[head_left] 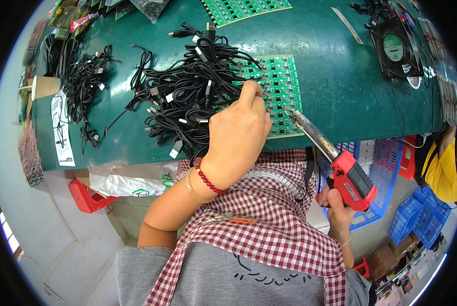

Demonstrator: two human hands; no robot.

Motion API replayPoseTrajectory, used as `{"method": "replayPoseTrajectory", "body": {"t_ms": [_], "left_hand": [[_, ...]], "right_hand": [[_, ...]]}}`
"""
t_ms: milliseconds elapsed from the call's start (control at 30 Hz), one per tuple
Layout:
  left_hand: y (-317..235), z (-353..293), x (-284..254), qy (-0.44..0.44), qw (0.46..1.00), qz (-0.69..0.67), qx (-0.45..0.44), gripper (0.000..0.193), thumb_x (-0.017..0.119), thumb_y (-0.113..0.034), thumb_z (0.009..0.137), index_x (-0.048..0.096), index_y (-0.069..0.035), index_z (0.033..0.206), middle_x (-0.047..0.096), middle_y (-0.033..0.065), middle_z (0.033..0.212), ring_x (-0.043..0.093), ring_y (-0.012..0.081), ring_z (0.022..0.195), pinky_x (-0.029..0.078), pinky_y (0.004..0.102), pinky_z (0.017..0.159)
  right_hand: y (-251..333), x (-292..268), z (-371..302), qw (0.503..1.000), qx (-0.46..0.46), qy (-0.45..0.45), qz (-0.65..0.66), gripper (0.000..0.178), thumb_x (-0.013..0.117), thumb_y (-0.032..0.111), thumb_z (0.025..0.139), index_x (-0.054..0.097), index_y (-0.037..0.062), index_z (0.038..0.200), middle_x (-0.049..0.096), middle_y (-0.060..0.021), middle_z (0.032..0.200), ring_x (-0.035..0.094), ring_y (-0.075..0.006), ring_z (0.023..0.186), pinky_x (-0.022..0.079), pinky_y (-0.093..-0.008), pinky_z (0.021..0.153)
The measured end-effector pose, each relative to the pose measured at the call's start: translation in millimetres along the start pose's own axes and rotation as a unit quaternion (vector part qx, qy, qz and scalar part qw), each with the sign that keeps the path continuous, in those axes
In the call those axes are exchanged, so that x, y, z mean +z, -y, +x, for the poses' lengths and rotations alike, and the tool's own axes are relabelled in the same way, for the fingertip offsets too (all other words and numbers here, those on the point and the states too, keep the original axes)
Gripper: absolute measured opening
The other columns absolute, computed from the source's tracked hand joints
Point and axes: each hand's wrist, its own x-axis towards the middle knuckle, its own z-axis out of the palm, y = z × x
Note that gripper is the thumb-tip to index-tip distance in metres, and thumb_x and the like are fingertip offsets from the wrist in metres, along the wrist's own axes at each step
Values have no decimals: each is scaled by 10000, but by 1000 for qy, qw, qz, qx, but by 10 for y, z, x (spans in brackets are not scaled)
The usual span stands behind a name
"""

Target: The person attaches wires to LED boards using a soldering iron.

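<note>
My left hand (pixel 237 135) is closed in a pinch over a green circuit board panel (pixel 285 71), and whatever its fingertips hold is hidden behind them. Black USB cables (pixel 195 84) lie in a heap beside that hand, their thin wire ends reaching the left part of the panel. A red and black soldering gun (pixel 352 181) is gripped in my right hand (pixel 339 206). Its metal barrel slants up to the left, and the tip is over the panel, just right of my left fingers. Whether the tip touches the board, I cannot tell.
More cables (pixel 83 76) lie at the left, near a paper cup (pixel 45 86). Another board panel (pixel 246 9) is at the far edge of the green table (pixel 335 86). A black fan (pixel 395 48) stands at the right. Blue crates (pixel 417 217) are below the table.
</note>
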Motion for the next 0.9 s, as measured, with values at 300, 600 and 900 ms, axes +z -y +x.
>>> {"method": "replayPoseTrajectory", "body": {"t_ms": [300, 600, 900], "left_hand": [[13, -11, -21, 15, 1000, -10, -6, 85, 660, -52, 739, 578, -37, 723, 583, 20, 1021, 606, 223, 565, 486, 339, 505], [-18, -64, 2, 9, 1000, -8, 0, 117, 664, -75, 751, 565, -14, 769, 551, 41, 1039, 627, 214, 647, 504, 334, 537], [-2, -75, 61, -25, 1000, -2, 14, 104, 686, -67, 728, 585, -52, 743, 585, 0, 1034, 617, 186, 618, 476, 310, 511]], "right_hand": [[-58, 33, -22, 999, -16, 15, -31, 380, 609, 178, 884, 479, -41, 1166, 504, -67, 635, 436, -112, 511, 382, -257, 472], [-30, 54, -131, 997, 83, 3, 6, 138, 666, 66, 846, 627, -14, 951, 601, -24, 806, 548, -100, 696, 452, -253, 622], [-121, 22, -103, 996, 52, 49, -49, 89, 652, 56, 851, 607, -4, 902, 583, -19, 787, 525, -97, 696, 439, -252, 633]]}}
